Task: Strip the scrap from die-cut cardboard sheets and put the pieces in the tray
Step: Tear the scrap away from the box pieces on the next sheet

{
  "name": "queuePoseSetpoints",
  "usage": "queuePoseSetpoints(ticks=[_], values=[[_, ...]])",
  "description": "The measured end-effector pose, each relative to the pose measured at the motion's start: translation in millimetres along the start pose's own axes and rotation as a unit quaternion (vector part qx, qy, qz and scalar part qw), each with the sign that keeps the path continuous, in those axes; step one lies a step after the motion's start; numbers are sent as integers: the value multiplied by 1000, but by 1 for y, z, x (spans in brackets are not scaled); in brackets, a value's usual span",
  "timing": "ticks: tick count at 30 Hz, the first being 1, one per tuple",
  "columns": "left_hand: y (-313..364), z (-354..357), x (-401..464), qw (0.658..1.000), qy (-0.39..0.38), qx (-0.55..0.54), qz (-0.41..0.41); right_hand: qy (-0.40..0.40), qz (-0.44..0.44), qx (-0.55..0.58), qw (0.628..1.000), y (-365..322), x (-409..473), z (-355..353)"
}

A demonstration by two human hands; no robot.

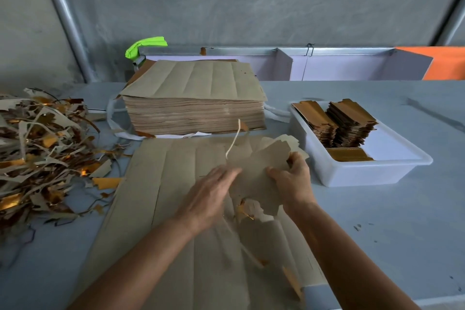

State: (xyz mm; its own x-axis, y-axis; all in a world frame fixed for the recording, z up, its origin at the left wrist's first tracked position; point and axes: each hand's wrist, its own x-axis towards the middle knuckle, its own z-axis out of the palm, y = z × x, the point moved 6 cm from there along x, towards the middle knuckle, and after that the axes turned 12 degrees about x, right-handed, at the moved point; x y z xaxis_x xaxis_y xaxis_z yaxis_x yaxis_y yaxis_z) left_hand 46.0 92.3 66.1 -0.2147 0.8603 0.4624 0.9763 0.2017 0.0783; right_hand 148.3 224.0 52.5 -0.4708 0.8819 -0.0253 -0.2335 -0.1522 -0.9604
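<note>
Fingers of the right hand point(293, 178) curled round the edge of a torn brown piece point(261, 161), lifting it off the sheet point(176, 184) spread on the counter point(377, 221). Beside it the left hand point(211, 196) lay flat with straight fingers, pressing the sheet down, its tips touching the piece. Far behind stood a tall stack point(196, 108) of sheets. At right sat the white tray point(364, 171) with stacked pieces inside; at left, a heap of scrap point(42, 148).

Beside the one tray point(377, 173) stand one sheet stack point(193, 108), one scrap heap point(42, 148); inside, two piece stacks point(352, 123); two hands point(208, 196).
</note>
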Motion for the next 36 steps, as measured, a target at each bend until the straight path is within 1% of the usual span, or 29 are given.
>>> queuePoseSetpoints(ticks=[1,2,3,5,6,7,9,10,12,15,18,20,21,25,27,30,33,34,35,36], values=[[-5,3,0,996,-15,-68,-62,-16,-9,-12,1000,-3,-1,2],[-10,5,0,986,-18,-115,-123,-31,-16,-20,999,-6,-1,4],[-13,9,1,975,-26,-144,-167,-42,-20,-24,999,-8,-2,6],[-14,16,5,952,-52,-211,-214,-48,-22,-18,998,-11,-3,7],[-14,18,7,937,-52,-254,-235,-42,-23,-10,999,-12,-3,6],[-13,21,6,915,-52,-304,-262,-34,-23,-1,999,-13,-4,6],[-13,31,2,852,-52,-410,-320,-26,-16,35,999,-11,-6,6],[-11,34,1,826,-55,-447,-338,-26,-11,62,998,-10,-7,6],[-12,39,-1,799,-70,-474,-364,-34,-7,93,995,-7,-10,8],[-16,43,-5,759,-76,-504,-405,-53,-21,67,996,-6,-13,8],[-14,46,-5,731,-64,-532,-422,-64,-16,92,994,-6,-13,8],[-11,47,-5,721,-62,-542,-427,-60,-6,130,990,-4,-12,6],[-9,47,-6,720,-66,-543,-427,-55,-7,132,990,-3,-11,4],[-7,46,-7,728,-76,-537,-418,-38,-38,51,997,-9,-6,-6],[-7,43,-6,729,-72,-539,-415,-45,-40,20,998,-13,-3,-6],[-5,40,-3,717,-66,-553,-418,-76,2,36,996,-11,-3,-1],[1,40,-1,703,-79,-568,-421,-81,39,52,995,-6,-5,-2],[3,41,-2,704,-87,-566,-421,-76,35,50,995,-6,-5,-4],[3,40,-3,711,-92,-557,-419,-72,23,40,996,-8,-5,-5],[3,39,-3,734,-93,-531,-413,-71,5,24,997,-10,-4,-6]])
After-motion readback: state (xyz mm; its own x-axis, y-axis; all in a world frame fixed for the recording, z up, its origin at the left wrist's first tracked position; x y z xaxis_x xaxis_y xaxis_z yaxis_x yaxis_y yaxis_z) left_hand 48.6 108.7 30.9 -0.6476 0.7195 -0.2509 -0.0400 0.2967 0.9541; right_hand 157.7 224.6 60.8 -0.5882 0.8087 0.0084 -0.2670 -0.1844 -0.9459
